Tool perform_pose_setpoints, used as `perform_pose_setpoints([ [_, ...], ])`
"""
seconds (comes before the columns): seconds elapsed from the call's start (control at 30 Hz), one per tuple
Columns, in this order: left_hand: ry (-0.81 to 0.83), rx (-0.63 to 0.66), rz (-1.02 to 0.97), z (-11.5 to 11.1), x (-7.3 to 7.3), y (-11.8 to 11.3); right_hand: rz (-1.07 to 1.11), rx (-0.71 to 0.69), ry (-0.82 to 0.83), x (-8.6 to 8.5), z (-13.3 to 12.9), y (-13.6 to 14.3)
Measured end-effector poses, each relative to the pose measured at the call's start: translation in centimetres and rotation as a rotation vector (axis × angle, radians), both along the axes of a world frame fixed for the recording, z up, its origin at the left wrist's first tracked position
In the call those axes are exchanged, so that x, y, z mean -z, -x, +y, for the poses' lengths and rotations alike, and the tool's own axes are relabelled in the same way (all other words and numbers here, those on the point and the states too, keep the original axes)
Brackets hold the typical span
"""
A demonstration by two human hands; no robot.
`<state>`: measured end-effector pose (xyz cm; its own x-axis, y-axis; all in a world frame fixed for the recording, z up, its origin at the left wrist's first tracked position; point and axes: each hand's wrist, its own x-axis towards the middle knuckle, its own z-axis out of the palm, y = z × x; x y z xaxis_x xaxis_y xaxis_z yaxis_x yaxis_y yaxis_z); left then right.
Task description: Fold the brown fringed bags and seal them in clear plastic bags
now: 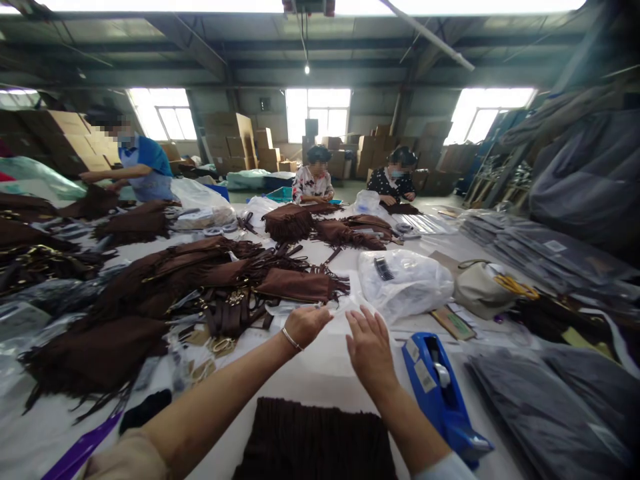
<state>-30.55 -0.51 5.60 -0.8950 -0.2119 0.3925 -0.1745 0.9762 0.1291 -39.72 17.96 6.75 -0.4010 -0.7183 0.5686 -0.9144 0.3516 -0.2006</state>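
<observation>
My left hand (307, 325), with a bracelet at the wrist, has its fingers pressed together at the edge of a thin white sheet (320, 363). Beside it my right hand (369, 340) lies palm down over the sheet, its fingers stretched out. Whether the sheet is paper or plastic I cannot tell. Below both hands, at the near table edge, is a dark brown fringed piece (315, 440). Just past my left hand lies a brown fringed bag (297, 285). A blue tape dispenser (440, 393) stands right of my right forearm.
Brown fringed bags (165, 267) are heaped on the left. Clear plastic bags (407, 283), a beige pouch (483, 290) and stacked grey bags (545, 407) lie to the right. A purple strip (83, 447) is at lower left. Three co-workers are across the table, with cartons (230, 140) behind.
</observation>
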Motion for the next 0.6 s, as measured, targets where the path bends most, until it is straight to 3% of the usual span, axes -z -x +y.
perform_pose_setpoints([
  [0.13, 0.045, 0.167, -0.202, 1.5, -0.2, -3.7, -0.081, 0.027, -0.127, 1.4, 1.3, 1.0],
  [0.33, 0.064, 0.125, -0.365, 1.4, -0.1, -7.5, -0.204, 0.095, -0.059, 3.1, 3.6, -0.7],
  [0.47, -0.144, -0.159, -0.391, 1.1, -0.3, -9.0, -0.26, 0.132, -0.122, 3.2, 5.6, 0.8],
  [0.6, -0.298, -0.455, -0.308, -0.8, 0.0, -11.4, -0.429, 0.235, 0.045, 4.6, 8.0, 1.3],
])
